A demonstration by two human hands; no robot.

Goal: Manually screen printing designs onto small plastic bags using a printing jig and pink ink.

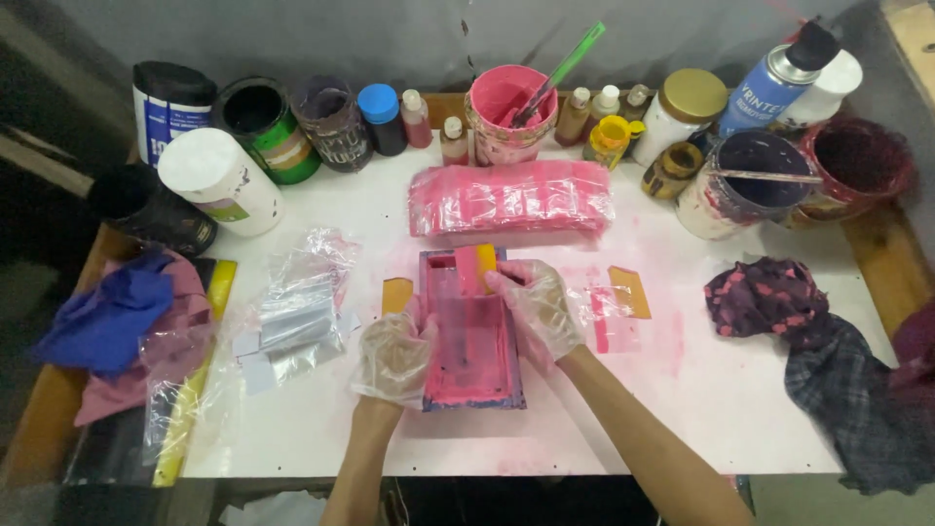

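On the white bench (682, 409) lay one small pink-stained printing frame (472, 341), near its middle and just below one long stack of pink-tinted plastic sheets (511, 198). Both hands wore clear plastic gloves. The left hand (394, 356) was curled around the frame's left edge, fingers partly closed against it. The right hand (534, 304) gripped one yellow-and-pink squeegee (475, 268) at the top of the frame, fingers folded over its handle. Two small orange cards lay beside the frame, one (396, 294) at its left and one (631, 290) to the right. Along the back stood one pink paint bucket (508, 112) with a green stirring stick (565, 68), one blue spray can (774, 86), and six small bottles I could count, among several larger jars. One crumpled clear bag (297, 312) sat left of the frame; one blue rag (107, 317) lay at the far left, and one dark patterned rag (765, 297) at the right.
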